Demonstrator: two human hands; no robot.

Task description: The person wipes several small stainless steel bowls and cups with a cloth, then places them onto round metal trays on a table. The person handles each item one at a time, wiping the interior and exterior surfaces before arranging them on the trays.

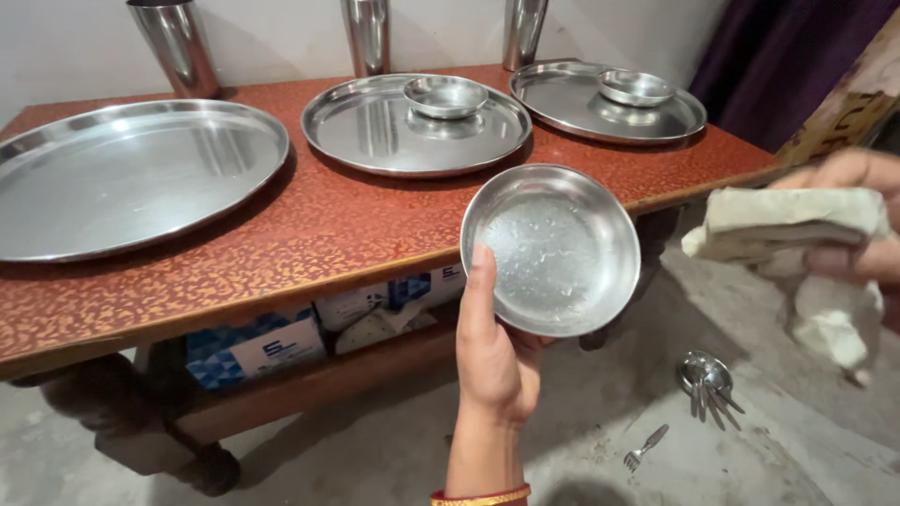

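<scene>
The left hand (495, 361) rises from the bottom edge of the view and holds a small steel bowl (550, 249) up in the air, just in front of the front edge of a red speckled table (309, 234). The thumb lies along the bowl's left rim; the other fingers are hidden behind the bowl. Its tilted inside faces the camera and is dotted with water drops.

The right hand (848, 220) is cut off by the right edge of the view, with fingers closed around a folded, pale cloth (797, 234), part of which hangs down blurred. The cloth is well apart from the bowl.

On the tabletop, a large steel plate (131, 173) sits at the left end, partly cut off. A second plate (412, 126) sits in the middle and a third plate (605, 103) near the far right corner, each bearing a small bowl. Three steel tumblers (367, 33) stand along the back edge, their tops out of frame.

Under the table, cardboard boxes (272, 342) are half hidden in shadow. On the concrete floor (375, 450), forks and spoons (708, 384) lie in a small heap, and one fork (645, 446) lies apart.
</scene>
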